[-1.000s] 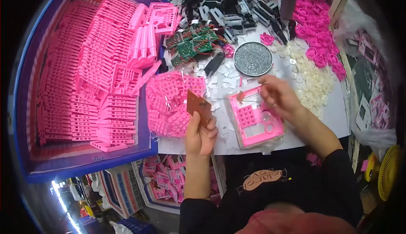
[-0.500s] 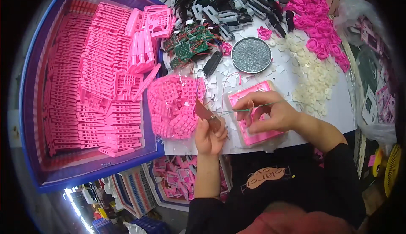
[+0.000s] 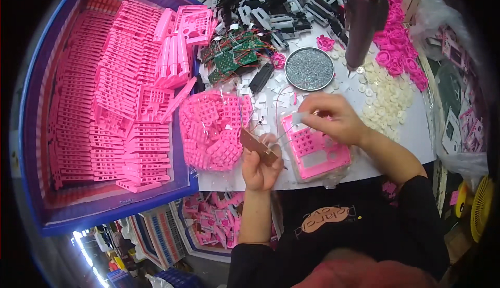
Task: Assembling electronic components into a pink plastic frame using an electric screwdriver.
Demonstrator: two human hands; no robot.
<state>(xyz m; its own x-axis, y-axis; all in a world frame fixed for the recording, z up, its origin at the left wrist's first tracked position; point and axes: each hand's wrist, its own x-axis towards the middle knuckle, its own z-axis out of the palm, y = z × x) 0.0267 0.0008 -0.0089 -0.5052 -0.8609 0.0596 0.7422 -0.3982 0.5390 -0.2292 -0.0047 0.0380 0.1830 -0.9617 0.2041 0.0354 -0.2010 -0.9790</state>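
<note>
My left hand is closed around the edge of a brown circuit board, tilted, with thin wires running off it to the right. Just right of it, a pink plastic casing with rows of small square keys lies on the table. My right hand is above the casing's top edge, thumb and fingers pinched on a small pale flat piece. Whether it also grips a wire I cannot make out. A clear bag of pink key pads lies left of my left hand.
A blue crate of stacked pink casings stands at left. Behind lie green circuit boards, black parts and a round tin of screws. A power screwdriver hangs over white discs and pink parts.
My right hand has moved slightly up; the pale piece now shows in its fingers, and the green wire it held is no longer plain. The power screwdriver has swung lower into view.
</note>
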